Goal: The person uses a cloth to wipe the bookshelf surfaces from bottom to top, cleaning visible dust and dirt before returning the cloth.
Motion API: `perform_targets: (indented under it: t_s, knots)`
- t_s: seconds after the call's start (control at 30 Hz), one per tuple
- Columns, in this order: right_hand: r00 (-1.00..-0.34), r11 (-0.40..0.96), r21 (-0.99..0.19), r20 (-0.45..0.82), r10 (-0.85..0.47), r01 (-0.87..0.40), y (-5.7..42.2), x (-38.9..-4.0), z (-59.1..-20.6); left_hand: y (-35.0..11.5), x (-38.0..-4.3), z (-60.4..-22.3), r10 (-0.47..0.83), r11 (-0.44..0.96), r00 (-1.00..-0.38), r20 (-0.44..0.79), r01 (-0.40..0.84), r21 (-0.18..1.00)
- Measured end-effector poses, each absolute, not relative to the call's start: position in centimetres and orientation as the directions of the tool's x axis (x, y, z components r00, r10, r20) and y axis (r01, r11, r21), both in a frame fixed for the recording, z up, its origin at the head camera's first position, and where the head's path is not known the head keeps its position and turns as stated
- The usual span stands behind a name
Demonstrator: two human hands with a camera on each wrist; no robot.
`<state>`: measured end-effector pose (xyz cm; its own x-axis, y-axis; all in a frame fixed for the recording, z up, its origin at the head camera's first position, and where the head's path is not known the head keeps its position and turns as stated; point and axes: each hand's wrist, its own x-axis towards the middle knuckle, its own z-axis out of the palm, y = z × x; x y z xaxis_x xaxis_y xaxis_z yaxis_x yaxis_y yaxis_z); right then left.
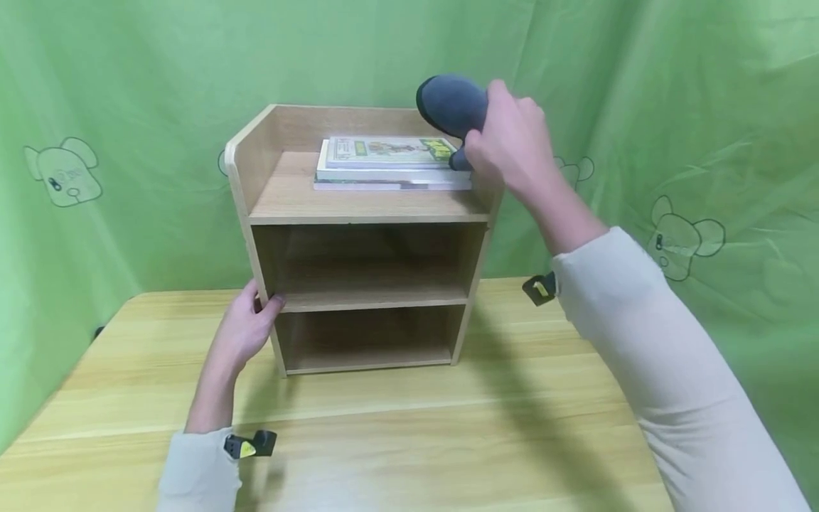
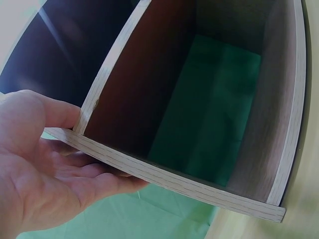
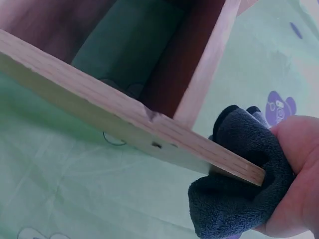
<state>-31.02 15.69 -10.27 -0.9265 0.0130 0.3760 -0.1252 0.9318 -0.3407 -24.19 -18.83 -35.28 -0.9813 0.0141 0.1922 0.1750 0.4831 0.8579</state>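
A small wooden shelf unit (image 1: 371, 219) stands on the table, tilted a little in the head view. My left hand (image 1: 246, 326) grips its left side panel, the thumb at the front by the middle board and the fingers behind the outer face (image 2: 89, 172). Up at the top right, my right hand (image 1: 515, 139) holds a dark blue-grey cloth (image 1: 453, 105). In the right wrist view the cloth (image 3: 249, 149) is folded over the end of the right side panel (image 3: 219, 158), covering both its faces. The panel's top corner is hidden from the head view.
Several stacked books (image 1: 390, 158) lie on the unit's top board, close to the cloth. Below are two open compartments. The light wood table (image 1: 384, 434) extends forward and sideways. A green curtain (image 1: 160, 57) with drawn animal heads hangs behind and at both sides.
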Motion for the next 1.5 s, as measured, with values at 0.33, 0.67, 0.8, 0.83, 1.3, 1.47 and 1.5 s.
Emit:
perform_targets:
  t_s: [0.33, 0.67, 0.8, 0.83, 1.3, 1.47, 1.5]
  knots:
    - [-0.968, 0.947, -0.32, 0.245, 0.056, -0.027, 16.0, -33.8, -8.8, -18.1, -24.3, -35.4, 0.027, 0.489, -0.982, 0.187, 0.176, 0.854]
    - [-0.971, 0.92, -0.385, 0.239, 0.028, -0.068, 16.7, -32.8, -9.5, -18.1, -24.3, -35.3, 0.031, 0.484, -0.982, 0.184, 0.176, 0.857]
    - [-0.959, 0.898, -0.435, 0.277, 0.062, -0.067, 16.6, -31.6, -10.3, -18.2, -24.2, -35.1, 0.035, 0.474, -0.984, 0.172, 0.168, 0.864]
    - [-0.951, 0.894, -0.442, 0.301, 0.068, -0.076, 16.5, -31.3, -10.6, -18.3, -24.1, -35.1, 0.032, 0.475, -0.985, 0.172, 0.166, 0.864]
    - [-0.441, 0.739, -0.388, 0.887, 0.137, -0.551, 16.5, -29.3, -19.8, -18.5, -23.9, -34.9, 0.019, 0.494, -0.979, 0.204, 0.187, 0.849]
    - [-0.3, 0.714, -0.324, 0.939, 0.165, -0.621, 16.5, -29.5, -23.1, -18.5, -23.9, -34.9, 0.018, 0.51, -0.979, 0.205, 0.185, 0.84]
    - [-0.286, 0.709, -0.321, 0.942, 0.173, -0.628, 16.5, -29.6, -23.3, -18.5, -23.9, -34.9, 0.017, 0.51, -0.979, 0.205, 0.185, 0.84]
